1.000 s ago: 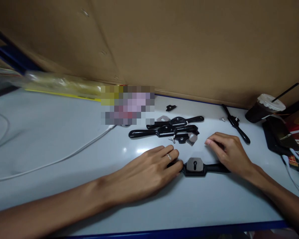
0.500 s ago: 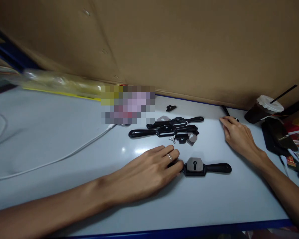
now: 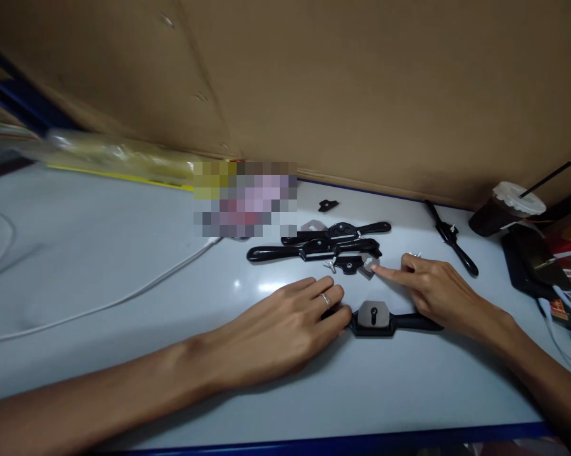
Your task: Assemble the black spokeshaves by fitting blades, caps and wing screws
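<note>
My left hand point(image 3: 297, 320) is closed around the left handle of a black spokeshave point(image 3: 373, 332), which lies on the table with a grey blade point(image 3: 379, 313) on its body. My right hand point(image 3: 440, 288) has its index finger stretched leftward, its tip at a loose grey blade point(image 3: 371, 267); its other fingers are curled and partly hidden. A small silver wing screw point(image 3: 414, 254) shows just behind that hand. Beside the loose blade are a black cap plate point(image 3: 348, 265) and another wing screw point(image 3: 330, 266). Two more spokeshaves point(image 3: 275, 253) lie just behind, close together.
Another spokeshave point(image 3: 449, 234) lies slanted at the back right, near a lidded drink cup point(image 3: 508, 206) with a straw. A small black plate point(image 3: 328, 206) is at the back. A white cable point(image 3: 123, 296) crosses the left side. A cardboard wall point(image 3: 361, 95) stands behind.
My right hand has left the slanted spokeshave at the back right and moved left and nearer, its index finger now at the loose blade. My left hand has stayed put.
</note>
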`<act>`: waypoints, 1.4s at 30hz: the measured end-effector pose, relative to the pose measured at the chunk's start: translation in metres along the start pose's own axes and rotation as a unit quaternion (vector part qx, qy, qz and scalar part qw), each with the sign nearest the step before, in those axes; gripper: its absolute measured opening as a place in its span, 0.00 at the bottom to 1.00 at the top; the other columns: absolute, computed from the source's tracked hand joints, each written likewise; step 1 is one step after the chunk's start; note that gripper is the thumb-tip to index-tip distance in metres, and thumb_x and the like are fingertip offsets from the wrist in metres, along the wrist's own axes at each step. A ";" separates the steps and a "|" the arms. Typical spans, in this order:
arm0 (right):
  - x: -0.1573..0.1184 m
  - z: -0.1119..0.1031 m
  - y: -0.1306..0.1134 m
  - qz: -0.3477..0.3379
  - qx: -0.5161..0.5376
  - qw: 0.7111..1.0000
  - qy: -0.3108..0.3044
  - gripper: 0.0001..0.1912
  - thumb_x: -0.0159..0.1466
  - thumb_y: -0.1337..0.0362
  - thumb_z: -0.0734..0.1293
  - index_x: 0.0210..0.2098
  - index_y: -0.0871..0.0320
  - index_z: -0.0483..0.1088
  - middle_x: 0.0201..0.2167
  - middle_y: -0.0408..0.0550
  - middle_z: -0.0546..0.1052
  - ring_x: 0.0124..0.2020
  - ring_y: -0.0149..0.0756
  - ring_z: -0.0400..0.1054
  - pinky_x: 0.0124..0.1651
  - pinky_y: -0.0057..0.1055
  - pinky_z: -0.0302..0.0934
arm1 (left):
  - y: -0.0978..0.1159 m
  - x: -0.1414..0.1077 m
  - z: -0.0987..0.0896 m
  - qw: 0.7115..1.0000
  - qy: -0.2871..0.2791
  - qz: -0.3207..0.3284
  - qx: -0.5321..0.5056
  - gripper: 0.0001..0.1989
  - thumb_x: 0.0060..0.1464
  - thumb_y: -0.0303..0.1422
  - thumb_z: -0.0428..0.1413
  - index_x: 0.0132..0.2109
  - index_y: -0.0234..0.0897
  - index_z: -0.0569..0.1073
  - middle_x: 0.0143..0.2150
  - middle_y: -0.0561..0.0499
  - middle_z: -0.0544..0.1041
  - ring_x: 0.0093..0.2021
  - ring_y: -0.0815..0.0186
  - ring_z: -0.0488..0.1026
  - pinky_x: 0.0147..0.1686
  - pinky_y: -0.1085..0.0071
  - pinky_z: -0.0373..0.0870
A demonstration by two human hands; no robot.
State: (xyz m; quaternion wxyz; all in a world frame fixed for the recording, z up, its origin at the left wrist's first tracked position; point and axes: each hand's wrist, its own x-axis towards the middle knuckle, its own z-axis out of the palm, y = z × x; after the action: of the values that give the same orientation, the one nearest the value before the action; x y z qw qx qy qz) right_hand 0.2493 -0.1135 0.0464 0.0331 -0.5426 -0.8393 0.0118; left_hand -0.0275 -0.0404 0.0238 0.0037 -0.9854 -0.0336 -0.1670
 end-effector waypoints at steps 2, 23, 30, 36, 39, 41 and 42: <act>-0.002 -0.003 0.004 0.003 0.004 1.000 -0.010 0.40 0.60 0.81 0.58 0.67 0.44 0.66 0.29 0.41 0.66 0.25 0.30 0.57 0.30 0.27 0.50 | 0.000 0.000 -0.001 1.000 0.004 0.001 -0.001 0.07 0.68 0.25 0.51 0.39 0.34 0.71 0.36 0.49 0.70 0.35 0.61 0.63 0.34 0.65 0.60; 0.018 -0.005 -0.016 0.022 -0.040 0.998 -0.053 0.44 0.60 0.81 0.58 0.71 0.42 0.58 0.33 0.43 0.73 0.21 0.29 0.52 0.30 0.30 0.47 | -0.001 0.002 0.000 1.000 0.021 0.000 -0.007 0.12 0.70 0.26 0.47 0.38 0.34 0.72 0.35 0.48 0.70 0.34 0.61 0.64 0.34 0.65 0.62; -0.002 -0.018 0.002 -0.001 -0.038 0.999 -0.015 0.28 0.63 0.76 0.60 0.56 0.50 0.77 0.28 0.45 0.74 0.23 0.32 0.59 0.28 0.32 0.46 | -0.001 0.002 -0.001 1.000 0.018 -0.007 -0.012 0.11 0.69 0.25 0.47 0.40 0.34 0.73 0.35 0.48 0.71 0.34 0.62 0.65 0.34 0.65 0.64; -0.013 -0.025 0.018 0.091 -0.002 0.995 0.026 0.12 0.68 0.66 0.62 0.45 0.56 0.77 0.37 0.49 0.78 0.32 0.37 0.70 0.34 0.32 0.54 | 0.000 0.002 -0.002 1.000 0.017 -0.007 -0.007 0.10 0.70 0.26 0.47 0.42 0.33 0.73 0.35 0.48 0.71 0.35 0.62 0.65 0.34 0.66 0.65; -0.011 -0.023 0.020 0.113 0.018 0.993 -0.018 0.11 0.68 0.60 0.67 0.47 0.55 0.75 0.40 0.48 0.77 0.34 0.38 0.70 0.35 0.31 0.55 | -0.001 0.001 -0.001 1.000 0.017 -0.006 -0.007 0.11 0.70 0.25 0.46 0.43 0.33 0.73 0.36 0.48 0.71 0.35 0.61 0.66 0.35 0.65 0.65; -0.010 -0.022 0.020 0.115 0.040 0.992 -0.037 0.12 0.67 0.59 0.68 0.49 0.53 0.74 0.41 0.47 0.76 0.35 0.37 0.70 0.37 0.31 0.56 | -0.001 0.001 0.000 1.000 0.019 -0.004 -0.005 0.11 0.70 0.25 0.46 0.44 0.32 0.73 0.36 0.48 0.72 0.36 0.60 0.66 0.35 0.64 0.65; -0.009 -0.021 0.020 0.115 0.050 0.991 -0.041 0.11 0.67 0.59 0.68 0.48 0.53 0.74 0.41 0.47 0.76 0.35 0.37 0.70 0.37 0.31 0.56 | -0.001 0.000 0.000 1.000 0.020 -0.002 -0.004 0.11 0.70 0.25 0.47 0.45 0.32 0.74 0.36 0.47 0.72 0.36 0.60 0.66 0.36 0.64 0.65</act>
State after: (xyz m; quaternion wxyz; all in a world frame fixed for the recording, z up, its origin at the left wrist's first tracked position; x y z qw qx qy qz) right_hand 0.2726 -0.1141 0.0661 0.0242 -0.6323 -0.7702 0.0801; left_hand -0.0270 -0.0393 0.0235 0.0002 -0.9817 -0.0353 -0.1870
